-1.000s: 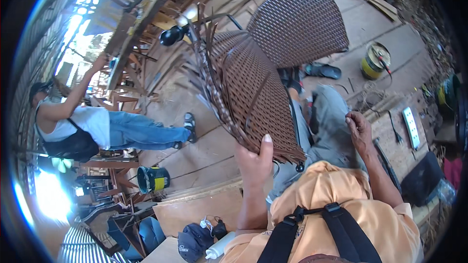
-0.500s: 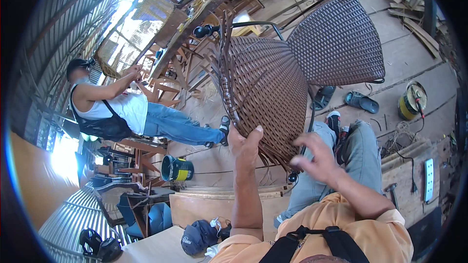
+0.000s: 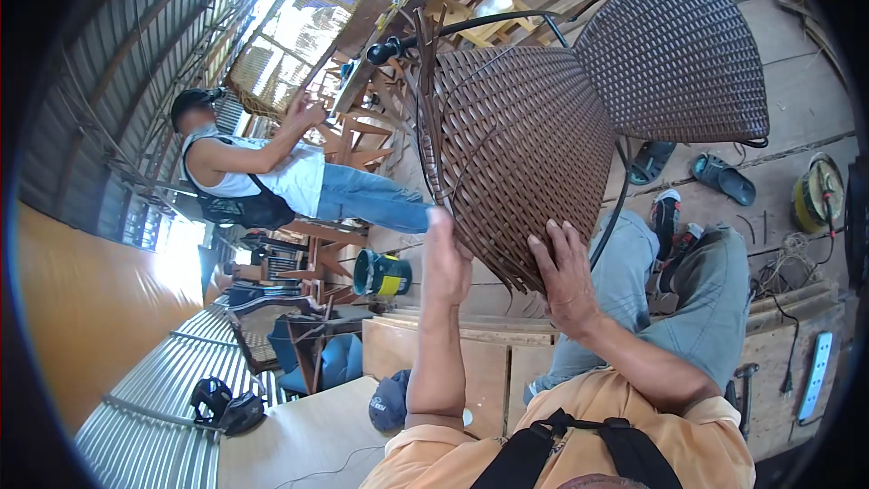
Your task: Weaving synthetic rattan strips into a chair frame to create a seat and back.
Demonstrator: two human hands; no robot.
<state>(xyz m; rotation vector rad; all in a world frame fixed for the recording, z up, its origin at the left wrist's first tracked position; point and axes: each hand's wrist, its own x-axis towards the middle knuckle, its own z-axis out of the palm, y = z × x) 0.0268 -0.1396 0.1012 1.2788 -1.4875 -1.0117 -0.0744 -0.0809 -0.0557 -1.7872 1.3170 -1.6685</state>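
A brown wicker chair (image 3: pixel 520 140) lies tilted in front of me, its woven seat and back joined by a dark metal frame with a black ball end (image 3: pixel 385 52). Loose weaving strands (image 3: pixel 424 72) stick out along its left edge. My left hand (image 3: pixel 446 263) is upright against the lower left edge, thumb pointing up; its other fingers are mostly hidden. On the lower part of the weave, my right hand (image 3: pixel 568 281) rests with its fingers spread out, holding nothing.
A person (image 3: pixel 262 167) in a white top stands at left. Nearby are a dark bucket (image 3: pixel 380 273), a wooden box (image 3: pixel 484 371) and a cap (image 3: pixel 389 401). To the right lie sandals (image 3: pixel 722 178), a paint bucket (image 3: pixel 817 195), a hammer (image 3: pixel 746 389) and a power strip (image 3: pixel 816 376).
My right hand, lifted off before, now lies on the weave. My left thumb has come off the chair's front face and points up at the edge. The whole view has shifted.
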